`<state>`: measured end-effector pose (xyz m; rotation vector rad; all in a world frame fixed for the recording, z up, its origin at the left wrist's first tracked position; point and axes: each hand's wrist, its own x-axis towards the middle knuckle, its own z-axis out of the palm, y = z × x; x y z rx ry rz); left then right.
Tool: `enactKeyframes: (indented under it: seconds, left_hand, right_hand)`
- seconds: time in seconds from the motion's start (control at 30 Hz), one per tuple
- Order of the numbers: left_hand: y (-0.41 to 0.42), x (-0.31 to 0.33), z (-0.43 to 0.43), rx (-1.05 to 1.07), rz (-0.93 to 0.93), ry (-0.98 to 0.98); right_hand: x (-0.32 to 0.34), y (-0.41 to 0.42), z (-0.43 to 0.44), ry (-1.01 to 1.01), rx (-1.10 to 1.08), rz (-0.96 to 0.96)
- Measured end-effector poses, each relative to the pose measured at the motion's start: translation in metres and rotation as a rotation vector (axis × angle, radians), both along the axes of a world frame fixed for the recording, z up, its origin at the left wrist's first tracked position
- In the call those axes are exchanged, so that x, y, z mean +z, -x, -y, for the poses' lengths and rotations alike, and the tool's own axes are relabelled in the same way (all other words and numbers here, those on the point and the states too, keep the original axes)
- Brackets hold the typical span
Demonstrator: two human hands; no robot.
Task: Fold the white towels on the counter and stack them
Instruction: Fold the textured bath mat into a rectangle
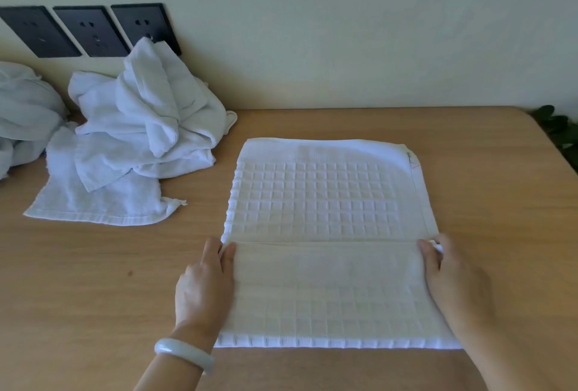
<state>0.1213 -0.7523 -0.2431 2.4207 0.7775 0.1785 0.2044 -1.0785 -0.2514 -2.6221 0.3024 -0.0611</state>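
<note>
Pinching the flap's two far corners, the left hand (205,281) and right hand (455,284) hold the near part of a waffle towel (322,200) doubled over onto itself, each thumb on top of the cloth and the flap's edge running straight across between them. This towel lies flat on the counter (93,281) right of centre, well apart from the pile (140,128) of crumpled white towels at the back left under three dark sockets (90,31). A pale bracelet (184,356) circles the left wrist, and a plant (556,128) peeks in at the right edge.
</note>
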Motion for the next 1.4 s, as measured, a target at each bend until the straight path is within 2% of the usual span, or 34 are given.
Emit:
enactKeyframes:
  seconds: [0.23, 0.47, 0.6, 0.8, 0.87, 0.93, 1.03, 1.13, 1.4]
  left_hand:
    - [0.001, 0.004, 0.002, 0.065, -0.053, -0.038]
    - [-0.006, 0.021, -0.004, 0.044, -0.033, 0.024]
    - [0.001, 0.016, -0.001, 0.032, -0.151, 0.023]
    - [0.007, 0.005, 0.003, -0.006, -0.135, -0.091]
    - [0.006, 0.009, 0.007, -0.031, -0.013, -0.285]
    - [0.004, 0.011, 0.029, -0.111, 0.101, -0.434]
    - [-0.001, -0.005, 0.078, -0.432, 0.162, -0.389]
    - [0.003, -0.03, 0.091, -0.561, -0.018, -0.395]
    - [0.022, -0.037, 0.024, -0.384, -0.174, -0.462]
  right_hand:
    - [0.005, -0.001, 0.0, 0.088, -0.016, -0.095]
    - [0.027, -0.003, 0.001, 0.022, -0.017, -0.162]
    - [0.019, 0.003, 0.004, 0.031, -0.013, -0.177]
    - [0.006, 0.011, 0.003, 0.058, -0.023, -0.031]
    - [0.007, 0.011, 0.003, 0.208, -0.026, 0.142]
    - [0.01, 0.019, -0.019, 0.329, 0.081, 0.286]
    - [0.004, 0.046, -0.084, 0.197, 0.444, 0.25]
    - [-0.026, 0.066, -0.119, 0.247, 0.671, 0.186]
    - [-0.032, 0.047, -0.031, 0.429, 0.411, -0.044]
